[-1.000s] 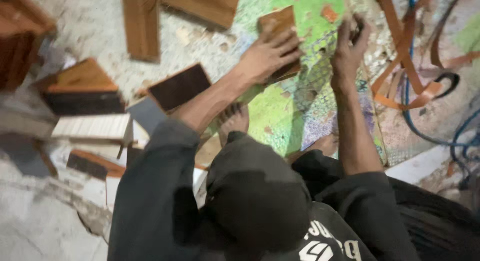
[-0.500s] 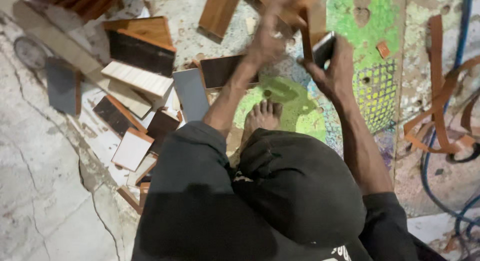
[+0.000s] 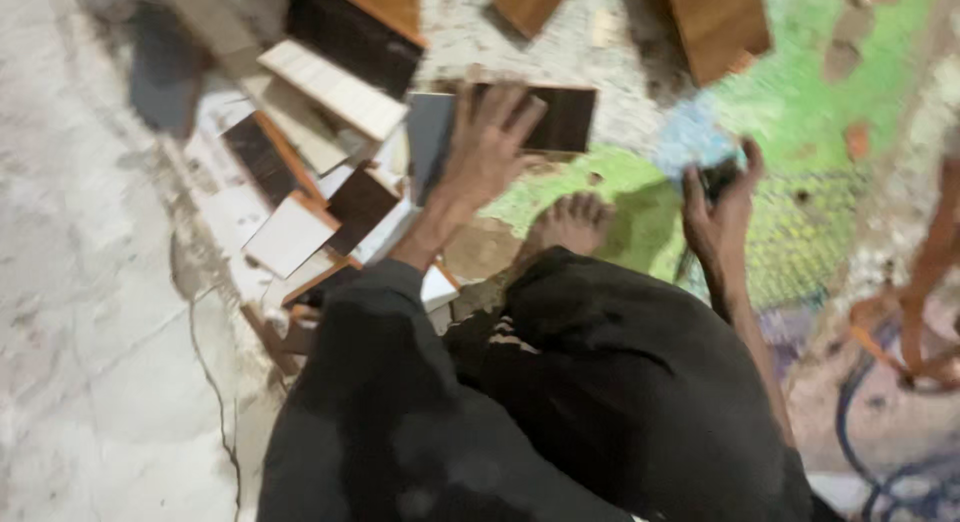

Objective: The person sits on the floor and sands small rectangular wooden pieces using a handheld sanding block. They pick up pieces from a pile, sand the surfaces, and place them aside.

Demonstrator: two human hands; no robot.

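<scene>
My left hand (image 3: 487,142) lies flat, fingers spread, on a dark brown board piece (image 3: 560,117) on the floor, next to a grey piece (image 3: 428,127). My right hand (image 3: 720,217) is raised over the green painted floor and grips a small dark object (image 3: 715,177) that is too blurred to name. My bare foot (image 3: 570,222) rests between the two hands, and my black-clad knees fill the lower part of the view.
A heap of laminate offcuts (image 3: 320,182) in white, dark and orange-edged tones lies left of my left hand. Wooden boards (image 3: 715,22) lie at the top. Orange straps (image 3: 925,312) and blue cable (image 3: 880,452) sit at the right. Bare concrete (image 3: 90,332) spreads to the left.
My left hand has come down from the brown wooden piece onto the dark board near the offcut heap. My right hand keeps the small dark object. The view has swung left.
</scene>
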